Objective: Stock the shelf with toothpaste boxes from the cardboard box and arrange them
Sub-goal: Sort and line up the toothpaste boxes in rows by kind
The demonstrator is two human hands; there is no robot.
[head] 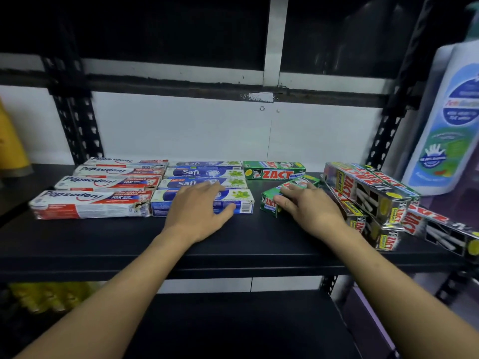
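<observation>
On the black shelf (233, 237), the left hand (198, 211) lies flat on the front Safi box (243, 202), its grip wide, fingers straight over the top and thumb against the front face. The right hand (308, 209) has its grip closed round a green Zact Whitening box (269, 203), which sits askew just right of the Safi row. Another green Zact box (273, 171) lies behind it. Four Pepsodent boxes (98, 193) lie in a row at left. Zact Smokers boxes (368, 195) are piled untidily at right, beside a white pump bottle (445, 125).
</observation>
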